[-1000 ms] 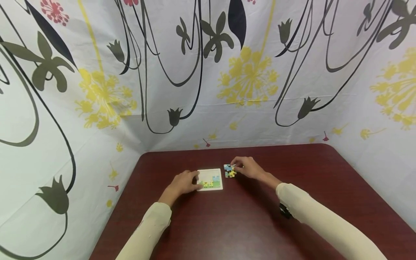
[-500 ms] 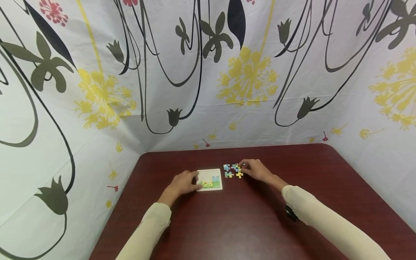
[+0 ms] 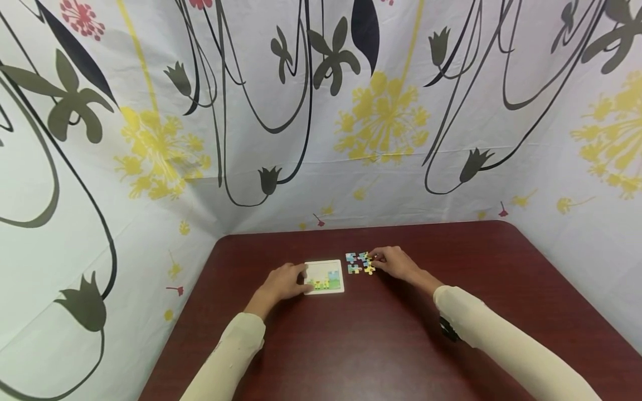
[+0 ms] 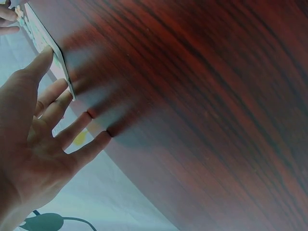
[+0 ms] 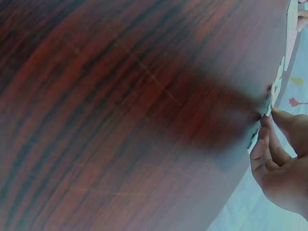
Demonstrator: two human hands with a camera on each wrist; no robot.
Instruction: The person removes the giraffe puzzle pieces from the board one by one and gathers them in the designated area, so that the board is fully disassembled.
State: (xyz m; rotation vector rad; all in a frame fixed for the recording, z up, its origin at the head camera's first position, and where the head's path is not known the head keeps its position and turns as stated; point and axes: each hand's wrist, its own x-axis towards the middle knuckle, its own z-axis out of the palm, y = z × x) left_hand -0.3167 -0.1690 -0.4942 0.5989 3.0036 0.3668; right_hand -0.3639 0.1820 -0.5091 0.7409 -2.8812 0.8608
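Left to right, we note the left hand [image 3: 283,282] gripping the puzzle tray [image 3: 318,272] at its left edge, bottom and right partly filled, upper left bare, then loose pieces [image 3: 354,269] seemingly left to place, right hand [image 3: 394,263] pinching one.

Tray [image 3: 319,269] on tbl [image 3: 321,345], puzzle pcs [image 3: 333,283] in it, loose pcs [image 3: 354,269] just R, cloth [image 3: 326,131] behind

A curtained nook, shown by flower-printed white cloth [image 3: 321,139] around three sides of a dark red table [image 3: 331,345].
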